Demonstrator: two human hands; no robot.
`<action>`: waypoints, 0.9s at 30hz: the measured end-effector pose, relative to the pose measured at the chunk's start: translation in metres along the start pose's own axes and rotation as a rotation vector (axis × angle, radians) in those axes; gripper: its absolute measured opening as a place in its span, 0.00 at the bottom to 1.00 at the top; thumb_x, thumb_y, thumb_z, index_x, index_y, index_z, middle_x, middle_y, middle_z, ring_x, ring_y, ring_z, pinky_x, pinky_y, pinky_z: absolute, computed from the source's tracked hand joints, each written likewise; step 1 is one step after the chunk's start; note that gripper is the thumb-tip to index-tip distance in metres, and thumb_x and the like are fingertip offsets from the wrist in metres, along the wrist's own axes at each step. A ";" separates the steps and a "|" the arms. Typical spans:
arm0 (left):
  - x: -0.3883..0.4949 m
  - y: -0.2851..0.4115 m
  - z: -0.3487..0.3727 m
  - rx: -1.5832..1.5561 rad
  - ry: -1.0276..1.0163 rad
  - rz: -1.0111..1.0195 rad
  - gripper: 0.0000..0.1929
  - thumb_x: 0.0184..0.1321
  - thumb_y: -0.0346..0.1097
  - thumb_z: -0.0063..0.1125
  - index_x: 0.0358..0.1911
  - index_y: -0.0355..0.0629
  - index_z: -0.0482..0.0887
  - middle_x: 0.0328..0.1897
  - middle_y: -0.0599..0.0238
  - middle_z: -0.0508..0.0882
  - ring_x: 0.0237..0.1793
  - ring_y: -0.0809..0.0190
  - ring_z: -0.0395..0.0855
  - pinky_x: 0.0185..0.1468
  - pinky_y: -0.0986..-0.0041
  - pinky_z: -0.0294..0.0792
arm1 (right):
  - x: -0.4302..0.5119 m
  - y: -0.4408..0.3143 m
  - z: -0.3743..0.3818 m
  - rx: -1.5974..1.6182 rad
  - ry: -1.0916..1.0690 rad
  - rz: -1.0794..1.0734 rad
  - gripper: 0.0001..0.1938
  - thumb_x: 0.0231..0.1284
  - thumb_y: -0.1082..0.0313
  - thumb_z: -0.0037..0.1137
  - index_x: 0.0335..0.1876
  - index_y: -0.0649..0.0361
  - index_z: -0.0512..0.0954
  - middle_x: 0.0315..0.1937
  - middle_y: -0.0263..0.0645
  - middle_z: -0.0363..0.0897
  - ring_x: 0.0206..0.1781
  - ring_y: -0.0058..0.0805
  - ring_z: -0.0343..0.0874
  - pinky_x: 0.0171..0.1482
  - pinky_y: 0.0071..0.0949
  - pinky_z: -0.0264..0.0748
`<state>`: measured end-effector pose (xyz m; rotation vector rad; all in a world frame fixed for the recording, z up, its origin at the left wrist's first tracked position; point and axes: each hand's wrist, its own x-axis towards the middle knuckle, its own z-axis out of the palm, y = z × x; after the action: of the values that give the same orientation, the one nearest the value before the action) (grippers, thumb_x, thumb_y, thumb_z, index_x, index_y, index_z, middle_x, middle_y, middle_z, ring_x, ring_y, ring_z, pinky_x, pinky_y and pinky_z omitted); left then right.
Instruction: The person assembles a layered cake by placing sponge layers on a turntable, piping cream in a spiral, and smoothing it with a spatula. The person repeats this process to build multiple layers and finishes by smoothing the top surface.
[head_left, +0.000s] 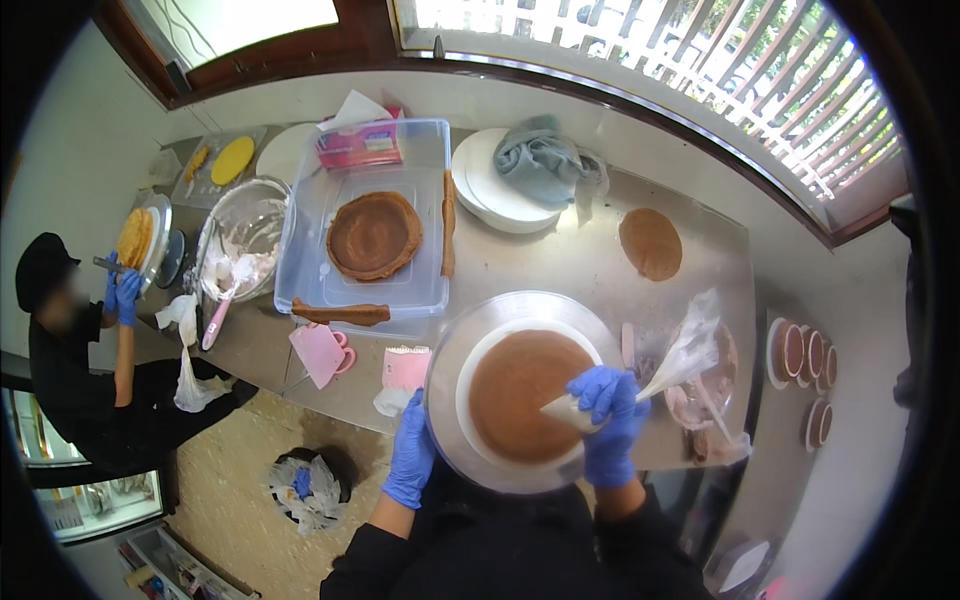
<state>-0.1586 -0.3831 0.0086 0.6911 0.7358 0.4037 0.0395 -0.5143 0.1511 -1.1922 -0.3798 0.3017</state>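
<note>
My right hand (609, 420), in a blue glove, is closed around a clear piping bag (682, 352) filled with something pale. The bag's tip points down over a round brown cake layer (525, 390), which lies on a white cake board (466, 420) on a round metal turntable (517, 304). My left hand (412, 450), gloved in blue too, rests against the left rim of the turntable. A pink toothed scraper (406, 366) lies just beyond that hand, with a pink scraper (319, 356) farther left.
A plastic bin (309, 247) holds brown cake layers (374, 235). White boards (480, 169) bear a grey-blue cloth (536, 161). At right stand another brown layer (650, 244) and a bowl (727, 360). Left are a bowl of cream (251, 259) and a co-worker (67, 337) with a cake (135, 238).
</note>
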 end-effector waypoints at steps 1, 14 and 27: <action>0.000 0.002 -0.001 0.026 0.003 0.028 0.24 0.68 0.39 0.45 0.65 0.40 0.59 0.59 0.63 0.74 0.58 0.66 0.71 0.60 0.72 0.63 | 0.000 0.004 0.003 -0.054 0.004 -0.013 0.23 0.72 0.61 0.35 0.15 0.57 0.62 0.16 0.37 0.65 0.27 0.32 0.68 0.40 0.34 0.70; -0.018 0.037 -0.032 0.120 0.214 0.035 0.21 0.68 0.40 0.46 0.61 0.41 0.65 0.49 0.57 0.79 0.50 0.61 0.78 0.58 0.68 0.68 | -0.004 0.019 0.002 -0.121 -0.024 -0.135 0.23 0.67 0.71 0.39 0.11 0.58 0.65 0.15 0.36 0.68 0.23 0.28 0.67 0.30 0.29 0.70; -0.010 0.041 -0.042 0.070 0.209 0.012 0.21 0.65 0.36 0.50 0.60 0.42 0.68 0.47 0.60 0.80 0.49 0.62 0.78 0.57 0.68 0.68 | -0.011 0.021 -0.008 -0.202 -0.018 -0.199 0.27 0.70 0.63 0.39 0.09 0.58 0.66 0.14 0.36 0.68 0.22 0.27 0.68 0.28 0.28 0.69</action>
<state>-0.1997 -0.3414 0.0191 0.7263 0.9477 0.4671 0.0323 -0.5187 0.1278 -1.3378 -0.5502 0.1029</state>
